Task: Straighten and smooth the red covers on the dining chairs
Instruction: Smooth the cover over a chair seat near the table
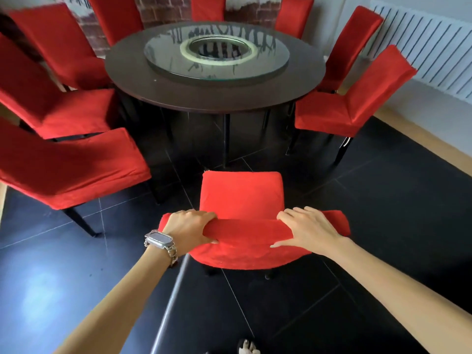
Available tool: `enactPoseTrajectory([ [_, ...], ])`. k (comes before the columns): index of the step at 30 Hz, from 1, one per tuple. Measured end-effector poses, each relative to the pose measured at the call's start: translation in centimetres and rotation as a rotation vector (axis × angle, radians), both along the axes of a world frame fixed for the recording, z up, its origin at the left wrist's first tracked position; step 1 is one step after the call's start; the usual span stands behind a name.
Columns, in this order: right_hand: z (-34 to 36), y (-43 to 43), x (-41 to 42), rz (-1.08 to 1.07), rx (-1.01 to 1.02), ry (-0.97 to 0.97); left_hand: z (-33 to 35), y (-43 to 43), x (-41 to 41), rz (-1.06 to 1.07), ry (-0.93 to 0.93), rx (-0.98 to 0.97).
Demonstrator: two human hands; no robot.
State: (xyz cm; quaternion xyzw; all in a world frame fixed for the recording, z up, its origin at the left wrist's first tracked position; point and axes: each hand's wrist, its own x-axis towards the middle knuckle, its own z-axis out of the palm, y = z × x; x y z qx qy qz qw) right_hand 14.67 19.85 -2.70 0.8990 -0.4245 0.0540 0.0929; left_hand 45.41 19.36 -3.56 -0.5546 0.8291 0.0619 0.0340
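Most of the lower view is a floor of glossy black square tiles (383,226), edged on the right by a strip of pale wooden flooring (413,135). On the far side stands a round dark-brown dining table (301,83) with a round clear glass turntable (163,57) at its middle. Eight dining chairs (357,98) in red fabric ring the table: four on the left, two at the far edge, two on the right. Behind them is a red brick wall (163,11) and a white panel (240,2) with dark strokes too blurred to read; similar strokes are mirrored in the glass. A white ribbed radiator (429,49) hangs on the right wall.

A ninth chair stands nearest, apart from the table with its seat toward it, and wears the red fabric cover (241,192) that both hands touch. The cover lies smooth over the seat. The left hand (190,226) grips the covered top edge of the backrest near its left end, fingers curled over the far side, thumb tucked against the near side. The right hand (311,229) lies over the right part of that edge, fingers nearly straight and slightly spread, thumb stretched along the near face. On the left wrist sits a silver chain-link watch (159,240); its face is too small to read.
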Motion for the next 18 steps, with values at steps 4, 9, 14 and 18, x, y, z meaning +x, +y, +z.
enactPoseTrajectory([
  [4, 0.1, -0.2, -1.1, -0.040, 0.204, 0.007, 0.0, 2.3, 0.1, -0.001, 0.099, -0.223],
  [9, 0.0, -0.3, -0.8, -0.104, 0.157, 0.040, 0.6, 1.2, 0.8, -0.135, 0.006, -0.396],
  [14, -0.1, -1.3, 2.3, -0.018, -0.144, -0.038, 1.2, -1.5, 3.5, -0.042, -0.121, -0.073],
  [18, -0.5, -3.0, 4.7, 0.063, -0.206, -0.054, 1.4, -3.6, 5.7, 0.030, -0.177, -0.033],
])
